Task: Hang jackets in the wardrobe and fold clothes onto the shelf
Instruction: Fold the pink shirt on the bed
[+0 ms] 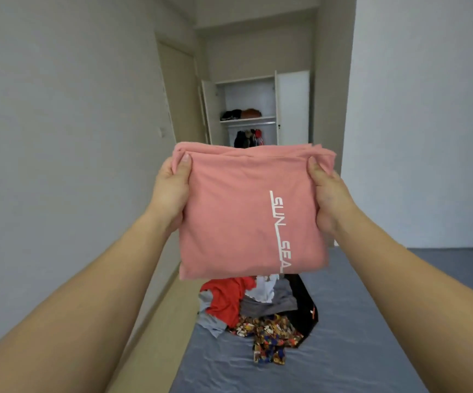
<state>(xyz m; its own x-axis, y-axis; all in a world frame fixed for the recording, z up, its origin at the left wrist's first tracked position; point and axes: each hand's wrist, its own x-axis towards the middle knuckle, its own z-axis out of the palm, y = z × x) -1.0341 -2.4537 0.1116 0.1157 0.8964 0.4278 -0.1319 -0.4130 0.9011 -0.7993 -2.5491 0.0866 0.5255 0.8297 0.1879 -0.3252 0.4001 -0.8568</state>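
A folded pink shirt with white lettering is held up in front of me, above the bed. My left hand grips its left edge, thumb on top. My right hand grips its right edge the same way. Beyond it stands the open white wardrobe. Its shelf carries a few folded dark and brown clothes. Dark jackets hang below the shelf, partly hidden by the shirt.
A pile of loose clothes, red, grey, black and patterned, lies on the blue-grey bed. A strip of wooden floor runs along the left wall toward a closed door beside the wardrobe.
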